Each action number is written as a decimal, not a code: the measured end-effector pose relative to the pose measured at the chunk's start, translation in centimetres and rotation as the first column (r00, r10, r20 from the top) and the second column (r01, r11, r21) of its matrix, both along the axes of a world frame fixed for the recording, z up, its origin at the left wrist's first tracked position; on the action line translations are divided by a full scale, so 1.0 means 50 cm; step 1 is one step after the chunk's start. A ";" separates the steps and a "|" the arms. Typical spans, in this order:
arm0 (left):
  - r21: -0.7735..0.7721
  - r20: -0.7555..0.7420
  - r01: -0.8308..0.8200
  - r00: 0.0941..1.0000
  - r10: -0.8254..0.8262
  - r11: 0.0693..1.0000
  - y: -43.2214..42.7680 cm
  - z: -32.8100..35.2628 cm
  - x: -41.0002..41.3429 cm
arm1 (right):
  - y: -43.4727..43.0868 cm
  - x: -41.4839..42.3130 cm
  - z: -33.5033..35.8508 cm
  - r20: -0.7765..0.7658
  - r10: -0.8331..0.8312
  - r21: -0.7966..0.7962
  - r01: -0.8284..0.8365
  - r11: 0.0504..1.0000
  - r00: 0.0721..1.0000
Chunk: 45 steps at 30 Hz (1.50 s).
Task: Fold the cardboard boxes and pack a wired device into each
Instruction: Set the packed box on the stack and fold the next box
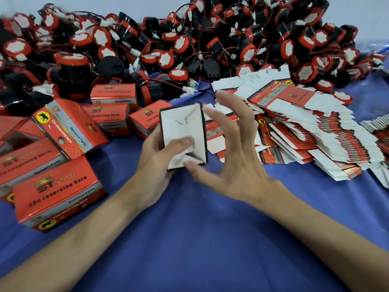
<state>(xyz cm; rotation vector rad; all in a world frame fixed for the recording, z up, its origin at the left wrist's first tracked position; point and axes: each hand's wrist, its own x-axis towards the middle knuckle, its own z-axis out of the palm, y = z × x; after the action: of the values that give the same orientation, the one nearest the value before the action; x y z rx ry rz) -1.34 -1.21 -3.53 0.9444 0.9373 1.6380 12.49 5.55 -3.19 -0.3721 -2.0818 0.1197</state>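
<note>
The left hand (154, 165) grips the half-folded box (183, 125) over the blue cloth (189, 239), thumb pressing its white end flaps inward. The right hand (231, 159) hovers beside it, fingers spread, holding nothing. The heap of wired devices (189, 39) and the flat blanks (305, 131) lie behind. Square the walls first, then seat the flaps flush until they interlock.

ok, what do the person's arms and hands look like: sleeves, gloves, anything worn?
Nothing worn shows. The left forearm and right forearm are bare to the frame edge, with no sleeve in view. The left hand and right hand show no glove, ring, watch or wristband.
</note>
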 end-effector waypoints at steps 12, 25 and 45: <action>0.209 -0.402 -0.396 0.799 0.447 0.894 0.004 -0.004 0.013 | -0.006 -0.007 -0.016 0.034 0.118 -0.514 -0.084 0.854 0.992; 0.228 -0.380 -0.505 0.741 0.554 0.832 0.005 -0.010 0.015 | -0.007 -0.016 -0.028 0.054 0.132 -0.430 -0.096 0.898 0.990; 0.071 -0.177 -0.150 0.971 0.160 0.986 0.011 -0.002 -0.012 | -0.009 -0.009 -0.018 0.026 0.055 -0.401 -0.040 0.915 0.998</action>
<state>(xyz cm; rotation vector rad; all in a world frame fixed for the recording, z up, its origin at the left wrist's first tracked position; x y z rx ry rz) -1.93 -0.65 -3.64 1.0986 1.1171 1.7385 12.05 5.09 -4.07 -0.5742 -2.0973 0.5796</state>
